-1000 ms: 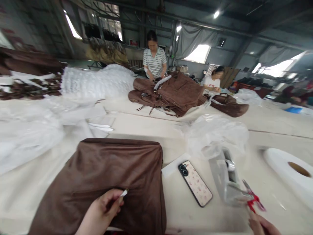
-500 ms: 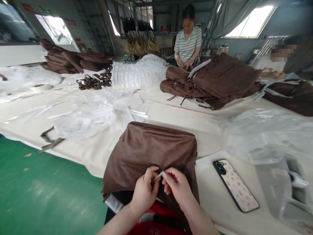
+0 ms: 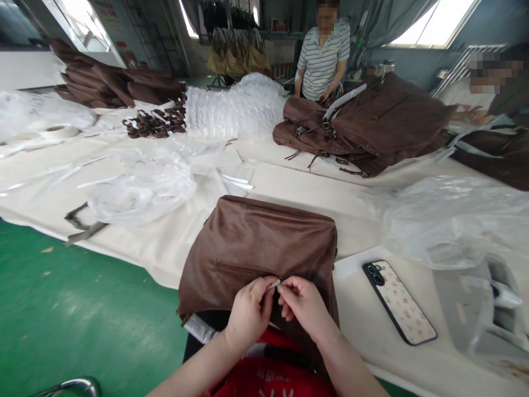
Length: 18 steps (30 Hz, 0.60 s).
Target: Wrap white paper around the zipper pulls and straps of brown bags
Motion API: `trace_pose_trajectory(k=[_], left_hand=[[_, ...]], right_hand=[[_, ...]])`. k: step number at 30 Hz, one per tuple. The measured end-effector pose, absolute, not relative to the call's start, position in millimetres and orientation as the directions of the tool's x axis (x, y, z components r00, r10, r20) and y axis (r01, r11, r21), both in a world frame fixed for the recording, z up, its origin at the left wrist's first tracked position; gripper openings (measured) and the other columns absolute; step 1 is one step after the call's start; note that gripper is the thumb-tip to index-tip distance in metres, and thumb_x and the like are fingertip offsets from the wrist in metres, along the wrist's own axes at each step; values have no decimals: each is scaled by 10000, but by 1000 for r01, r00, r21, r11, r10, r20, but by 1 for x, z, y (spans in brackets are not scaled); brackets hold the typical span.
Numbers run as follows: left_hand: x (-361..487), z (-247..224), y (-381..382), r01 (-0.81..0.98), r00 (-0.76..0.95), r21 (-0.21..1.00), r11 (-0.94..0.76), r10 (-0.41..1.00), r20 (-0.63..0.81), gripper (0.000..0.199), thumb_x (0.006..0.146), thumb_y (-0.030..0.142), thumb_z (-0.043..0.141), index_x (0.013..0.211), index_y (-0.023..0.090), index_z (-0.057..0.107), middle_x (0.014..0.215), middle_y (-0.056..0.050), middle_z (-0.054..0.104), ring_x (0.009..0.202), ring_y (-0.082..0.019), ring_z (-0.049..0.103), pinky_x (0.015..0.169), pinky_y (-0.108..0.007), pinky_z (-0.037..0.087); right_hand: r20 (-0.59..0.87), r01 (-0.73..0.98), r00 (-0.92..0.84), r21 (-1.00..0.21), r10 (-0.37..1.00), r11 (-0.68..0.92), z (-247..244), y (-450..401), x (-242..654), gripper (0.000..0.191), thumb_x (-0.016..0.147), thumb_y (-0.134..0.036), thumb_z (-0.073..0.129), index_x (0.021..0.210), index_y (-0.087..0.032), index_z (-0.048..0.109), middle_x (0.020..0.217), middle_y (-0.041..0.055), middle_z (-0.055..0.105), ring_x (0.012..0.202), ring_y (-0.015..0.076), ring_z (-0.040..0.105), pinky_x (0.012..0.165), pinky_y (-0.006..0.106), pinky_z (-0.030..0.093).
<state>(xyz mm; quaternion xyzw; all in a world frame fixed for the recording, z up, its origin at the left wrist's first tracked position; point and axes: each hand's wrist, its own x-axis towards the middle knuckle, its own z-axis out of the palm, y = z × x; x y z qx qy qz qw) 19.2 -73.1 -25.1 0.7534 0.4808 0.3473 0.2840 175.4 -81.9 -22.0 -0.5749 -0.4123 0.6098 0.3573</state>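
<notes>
The brown, leather-like bag [image 3: 264, 234] lies at six o'clock in the view, over the table's near edge and partly across the person's lap. At the right end of its slit, the left hand [image 3: 249, 309] pinches a narrow white strip [image 3: 273, 285] between thumb and fingertips; the right hand [image 3: 303, 306] closes thumb and forefinger at the strip's upper end, other fingers curled. Small, steady finger movements seem best here, keeping the leather slack so that the slit doesn't pucker. A pale rectangular tag [image 3: 200, 329] hangs at the bag's seven o'clock, its print, if any, too small to read. The red cloth garment [image 3: 248, 380] bears white lettering, too unclear to read.
</notes>
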Motion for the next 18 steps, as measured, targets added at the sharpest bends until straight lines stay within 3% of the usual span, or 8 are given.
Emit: trace_pose_trajectory(k=[3, 5, 7, 10, 14, 18], left_hand=[[18, -13, -68, 343, 290, 939, -21, 953, -84, 221, 889, 294, 474, 965, 171, 642, 784, -43, 664, 668, -153, 625, 640, -269, 532], [20, -6, -67, 186, 320, 954, 233, 904, -284, 268, 856, 370, 522, 950, 147, 639, 686, -14, 614, 533, -115, 549, 500, -219, 483], [24, -2, -70, 90, 306, 937, 337, 886, -348, 305, 821, 407, 568, 936, 132, 631, 653, 2, 583, 489, -96, 503, 452, -199, 453], [31, -3, -82, 70, 242, 967, 244, 937, -254, 281, 840, 397, 555, 925, 139, 627, 676, 0, 572, 523, -103, 526, 474, -205, 476], [34, -11, -92, 174, 190, 984, 34, 979, -68, 245, 901, 346, 486, 970, 164, 634, 732, -21, 600, 608, -128, 583, 546, -223, 518], [30, -13, -94, 316, 179, 943, -103, 983, 47, 218, 921, 296, 466, 994, 180, 636, 774, -39, 644, 681, -149, 629, 607, -234, 539]], right_hand=[[-416, 57, -119, -909, 901, -412, -21, -86, 179, 315, 794, -461, 598, 857, -154, 625, 702, 17, 669, 512, 112, 617, 472, 215, 493], [-416, 55, -120, -909, 901, -412, -20, -89, 180, 327, 797, -464, 598, 883, -151, 638, 720, 27, 679, 541, 127, 637, 499, 231, 512], [-389, 54, -108, -921, 915, -385, -21, -90, 178, 310, 812, -454, 583, 872, -156, 644, 714, 28, 680, 534, 134, 639, 500, 241, 517], [-338, 46, -84, -941, 937, -335, -22, -89, 173, 285, 829, -441, 565, 820, -170, 651, 663, 20, 666, 505, 146, 631, 482, 251, 514], [-341, 37, -60, -940, 938, -339, -22, -86, 169, 281, 808, -451, 599, 744, -182, 649, 620, 19, 652, 473, 151, 614, 430, 239, 475], [-344, 44, -14, -938, 939, -343, -19, -85, 170, 274, 774, -430, 639, 675, -175, 622, 531, -14, 589, 353, 89, 482, 334, 188, 315]])
